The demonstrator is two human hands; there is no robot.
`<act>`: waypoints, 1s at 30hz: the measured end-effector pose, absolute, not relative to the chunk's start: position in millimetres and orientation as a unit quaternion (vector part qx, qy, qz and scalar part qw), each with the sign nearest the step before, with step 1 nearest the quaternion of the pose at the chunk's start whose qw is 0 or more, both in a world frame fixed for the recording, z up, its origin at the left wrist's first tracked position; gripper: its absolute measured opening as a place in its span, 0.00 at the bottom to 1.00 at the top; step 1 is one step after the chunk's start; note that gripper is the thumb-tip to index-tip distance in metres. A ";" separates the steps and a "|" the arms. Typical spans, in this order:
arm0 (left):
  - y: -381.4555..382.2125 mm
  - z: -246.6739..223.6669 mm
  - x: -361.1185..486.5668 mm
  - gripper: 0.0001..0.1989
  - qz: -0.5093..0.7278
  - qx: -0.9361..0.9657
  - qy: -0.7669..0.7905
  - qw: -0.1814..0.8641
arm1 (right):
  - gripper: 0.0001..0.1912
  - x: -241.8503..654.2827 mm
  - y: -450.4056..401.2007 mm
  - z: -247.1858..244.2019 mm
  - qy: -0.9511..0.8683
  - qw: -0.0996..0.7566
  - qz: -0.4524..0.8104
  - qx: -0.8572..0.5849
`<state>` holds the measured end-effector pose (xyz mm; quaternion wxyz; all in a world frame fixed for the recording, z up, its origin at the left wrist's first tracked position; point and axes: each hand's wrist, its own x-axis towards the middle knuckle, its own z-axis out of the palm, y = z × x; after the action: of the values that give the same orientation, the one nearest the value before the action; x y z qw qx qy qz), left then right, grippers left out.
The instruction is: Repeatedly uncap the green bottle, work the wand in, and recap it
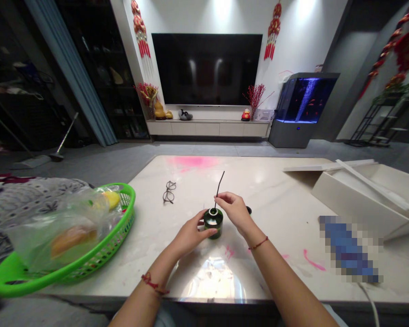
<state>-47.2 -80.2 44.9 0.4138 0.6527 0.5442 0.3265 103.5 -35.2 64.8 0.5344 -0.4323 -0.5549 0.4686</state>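
A small dark green glass bottle [214, 230] with a pale ring at its mouth stands upright on the white table [150, 254]. My left hand [191, 230] is wrapped round the bottle's left side, thumb across its front. Between the thumb and fingers of my right hand [234, 208] is a thin black stick [220, 183], slightly bent near its top. Its lower end reaches the bottle's mouth; how deep it goes I cannot tell. A small dark round object, perhaps a cap [248, 210], lies just beyond my right hand, partly hidden by it.
A green plastic basket [131, 200] holding bagged food stands at the left. Eyeglasses [169, 193] lie beyond my left hand. An open white box [357, 195] sits at the right, near a blurred-out blue item [349, 247] and a white cable [370, 299]. Pink stains mark the tabletop.
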 end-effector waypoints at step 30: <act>-79.5 43.8 -47.8 0.35 0.317 0.649 0.560 0.405 | 0.16 132.8 -33.0 36.8 -0.776 0.181 -0.041 -0.603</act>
<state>-47.8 -79.5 43.8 0.4053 0.6494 0.5597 0.3174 132.8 -33.0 36.8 0.1813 -0.6032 -0.7757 -0.0408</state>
